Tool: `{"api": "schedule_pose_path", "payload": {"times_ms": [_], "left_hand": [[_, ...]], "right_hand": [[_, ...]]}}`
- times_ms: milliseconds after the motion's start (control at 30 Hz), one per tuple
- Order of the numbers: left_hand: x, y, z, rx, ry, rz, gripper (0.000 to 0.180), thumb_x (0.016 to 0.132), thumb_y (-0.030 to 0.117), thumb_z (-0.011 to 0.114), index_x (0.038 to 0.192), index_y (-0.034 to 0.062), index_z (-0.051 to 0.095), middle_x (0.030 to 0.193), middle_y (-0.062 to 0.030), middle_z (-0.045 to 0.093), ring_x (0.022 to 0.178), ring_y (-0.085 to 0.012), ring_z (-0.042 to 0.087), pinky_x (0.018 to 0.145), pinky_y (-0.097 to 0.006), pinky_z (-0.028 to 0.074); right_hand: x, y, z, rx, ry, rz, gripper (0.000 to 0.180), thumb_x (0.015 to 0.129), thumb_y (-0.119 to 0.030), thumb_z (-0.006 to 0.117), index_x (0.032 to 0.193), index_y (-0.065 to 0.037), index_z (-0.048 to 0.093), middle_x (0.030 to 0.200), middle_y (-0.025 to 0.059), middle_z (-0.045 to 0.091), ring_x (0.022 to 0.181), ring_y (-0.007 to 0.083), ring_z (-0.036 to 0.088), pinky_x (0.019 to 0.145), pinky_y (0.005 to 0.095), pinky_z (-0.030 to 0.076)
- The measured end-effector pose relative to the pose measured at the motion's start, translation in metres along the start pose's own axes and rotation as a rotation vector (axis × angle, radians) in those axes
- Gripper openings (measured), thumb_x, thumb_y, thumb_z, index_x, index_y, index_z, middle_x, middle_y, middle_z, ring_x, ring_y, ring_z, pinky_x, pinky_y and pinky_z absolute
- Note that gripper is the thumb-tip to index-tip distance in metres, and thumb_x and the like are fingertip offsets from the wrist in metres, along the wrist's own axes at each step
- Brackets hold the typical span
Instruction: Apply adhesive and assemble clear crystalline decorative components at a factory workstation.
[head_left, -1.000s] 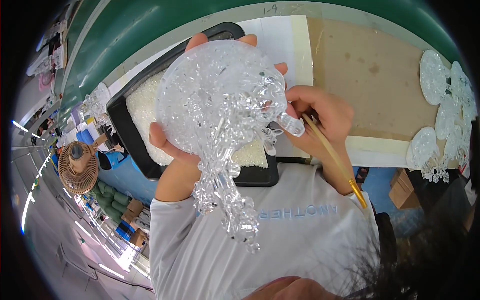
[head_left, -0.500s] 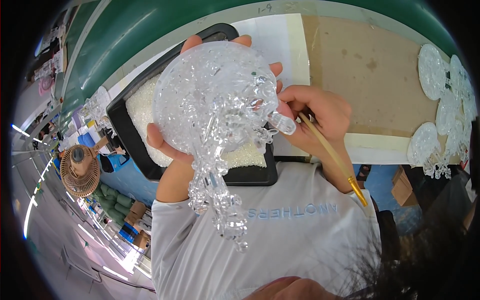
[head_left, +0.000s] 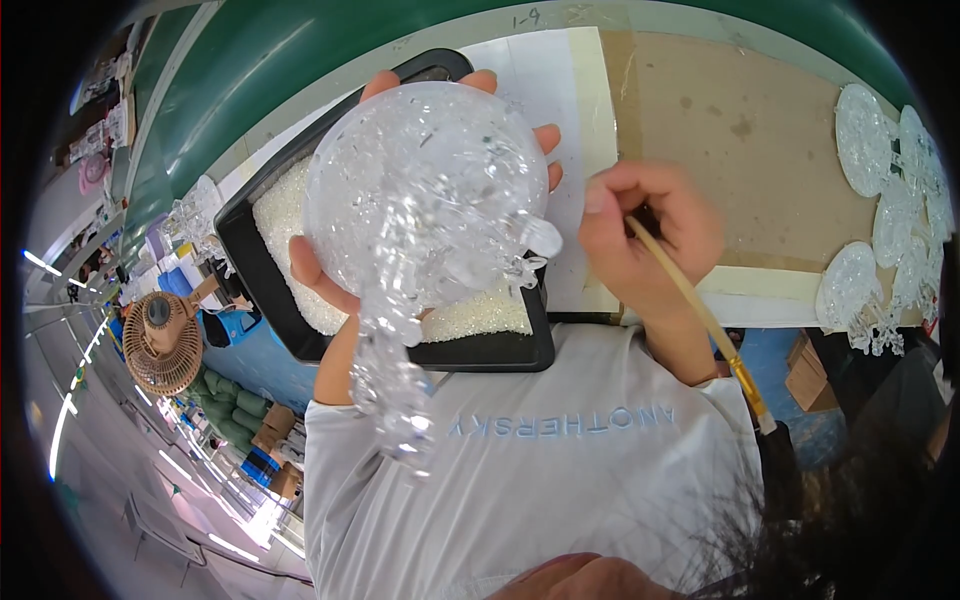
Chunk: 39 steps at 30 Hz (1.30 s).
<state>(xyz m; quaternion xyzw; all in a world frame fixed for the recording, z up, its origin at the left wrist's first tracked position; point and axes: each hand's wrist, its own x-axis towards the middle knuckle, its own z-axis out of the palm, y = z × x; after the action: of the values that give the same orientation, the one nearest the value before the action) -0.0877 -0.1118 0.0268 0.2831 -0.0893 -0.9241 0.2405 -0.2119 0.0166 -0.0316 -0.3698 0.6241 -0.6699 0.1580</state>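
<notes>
My left hand (head_left: 318, 278) supports a clear ornament (head_left: 430, 190) from below. Its thumb curls over the near left rim and fingertips show beyond the far and right edges; the palm is hidden. The ornament has a round disc base covered in clear bits, and a long, lumpy transparent part hangs from it towards my shirt. Just right of it, apart from it, my right hand (head_left: 655, 225) is closed around a thin paintbrush (head_left: 690, 295). The brush's wooden handle passes through the fist, with its brass collar and bristles pointing towards me. Whether the fingertips pinch anything else cannot be seen.
Beneath the ornament stands a black tray (head_left: 268, 300) of clear granules (head_left: 285, 210). Brown board (head_left: 740, 150) covers the right part of the table. Several similar clear ornaments (head_left: 862, 140) lie at its far right. A brown fan (head_left: 160, 340) stands off to the left.
My right hand has drawn back rightwards from the ornament with the brush. The ornament has tipped slightly, and its hanging part has swung left.
</notes>
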Motion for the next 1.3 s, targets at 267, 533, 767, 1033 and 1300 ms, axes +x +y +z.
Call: {"api": "schedule_pose_path", "payload": {"times_ms": [267,533,767,1033,1300], "left_hand": [[0.012,-0.001,0.010,0.262,0.227,0.026,0.071,0.086,0.062,0.058,0.147,0.0324,0.037,0.147,-0.0136,0.043,0.131,-0.0534,0.039,0.104,-0.072,0.035],[0.003,-0.003,-0.016,-0.009,-0.240,0.106,0.095,0.076,0.073,0.063,0.153,0.0329,0.024,0.155,-0.0156,0.029,0.135,-0.0555,0.031,0.108,-0.071,0.030],[-0.001,-0.002,0.010,0.053,0.198,0.028,0.065,0.093,0.066,0.044,0.139,0.0201,0.050,0.139,-0.0305,0.047,0.124,-0.0551,0.047,0.106,-0.061,0.040],[-0.001,-0.004,0.002,0.057,0.004,0.085,0.072,0.087,0.066,0.053,0.144,0.0242,0.040,0.146,-0.0240,0.039,0.129,-0.0540,0.041,0.106,-0.064,0.038],[0.002,-0.006,-0.013,0.060,-0.199,0.131,0.085,0.081,0.066,0.062,0.150,0.0283,0.030,0.152,-0.0175,0.031,0.133,-0.0530,0.036,0.107,-0.067,0.036]], "right_hand": [[0.003,-0.002,-0.004,0.082,-0.160,0.146,0.016,0.077,0.005,0.069,0.088,-0.002,0.060,0.063,-0.0003,0.056,0.052,0.0032,0.047,0.048,0.0189,0.037],[0.006,-0.001,0.003,-0.003,-0.156,-0.032,0.017,0.068,0.002,0.075,0.083,-0.002,0.068,0.051,-0.0008,0.052,0.044,0.0050,0.049,0.044,0.0193,0.037],[0.003,0.001,0.006,-0.041,-0.129,-0.018,0.015,0.070,-0.003,0.080,0.081,-0.003,0.070,0.052,0.0007,0.053,0.044,0.0070,0.051,0.045,0.0202,0.037],[0.002,-0.002,0.006,-0.022,-0.143,0.045,0.014,0.073,-0.003,0.080,0.082,-0.003,0.070,0.054,0.0010,0.053,0.047,0.0072,0.048,0.046,0.0213,0.038],[0.003,-0.006,0.004,-0.020,-0.114,0.065,0.012,0.074,0.001,0.076,0.082,-0.003,0.068,0.055,0.0005,0.055,0.048,0.0064,0.051,0.047,0.0203,0.039]]}}
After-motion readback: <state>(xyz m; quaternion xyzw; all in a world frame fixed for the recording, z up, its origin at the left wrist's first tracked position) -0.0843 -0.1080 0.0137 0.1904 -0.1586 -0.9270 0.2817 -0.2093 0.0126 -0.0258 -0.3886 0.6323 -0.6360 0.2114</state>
